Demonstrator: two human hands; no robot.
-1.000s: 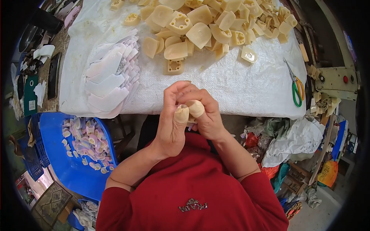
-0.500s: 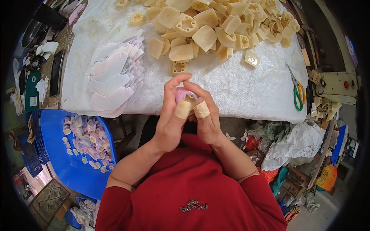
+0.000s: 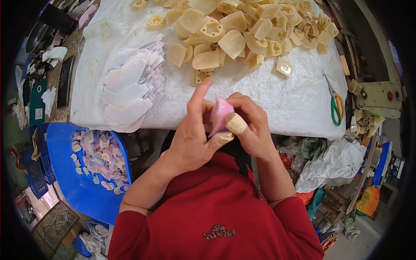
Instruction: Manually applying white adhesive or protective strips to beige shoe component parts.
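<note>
Between my two hands, just off the table's front edge, is a shoe heel with a glossy pink covering. My left hand is closed on its left side, taped thumb below it and index finger sticking up. From the right, my right hand pinches the heel between its taped thumb and bent fingers. Most of the heel's cream body is hidden. Thin pale pink cut pieces lie fanned in an overlapping stack to the left. Beyond my hands is a large heap of bare cream plastic heels.
A white woven sheet covers the table. Scissors with green and orange handles lie at its right. A blue tub at lower left holds several pink-covered heels. Crumpled plastic bags lie below right; a dark phone is far left.
My hands have turned the heel so its pink side shows upright. The right hand has shifted right and its thumb now presses the covering; the left index finger has straightened.
</note>
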